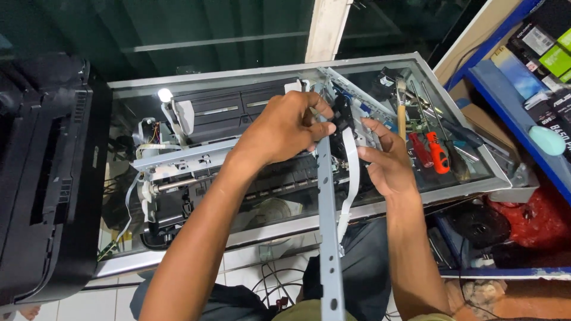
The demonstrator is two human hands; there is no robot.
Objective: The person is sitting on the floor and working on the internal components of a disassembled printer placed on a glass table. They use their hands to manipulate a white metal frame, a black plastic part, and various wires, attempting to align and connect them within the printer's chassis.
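Left hand (284, 128) was clenched over the top of a long grey metal rail (328, 208), fingers curled round its upper end near the black carriage part (342, 116); the rail ran steeply down toward the camera, its lower end near the person's lap, its upper end over the opened printer chassis (196, 160). Right hand (386, 160) held the white flat ribbon cable (352, 178) loosely between thumb and fingers, just beside the rail; the cable hung in a loop along the rail's right side.

Judgement on handling: the rail looked stiff and long, so it would be best steered from its top end with the left grip kept firm; the ribbon looked thin and easily creased, so it should be guided with a light pinch, without sharp folds, and kept off the rail's metal edge.

Edges and room: the chassis lay on a glass-topped table (416, 65) with a metal rim; red-handled screwdrivers (431, 151) and a brush (401, 107) lay close to the right hand, so swing to that side was tight; a black printer casing (47, 178) stood well to the left; open space was chiefly toward the person, over the tiled floor (250, 267), where loose wires lay.
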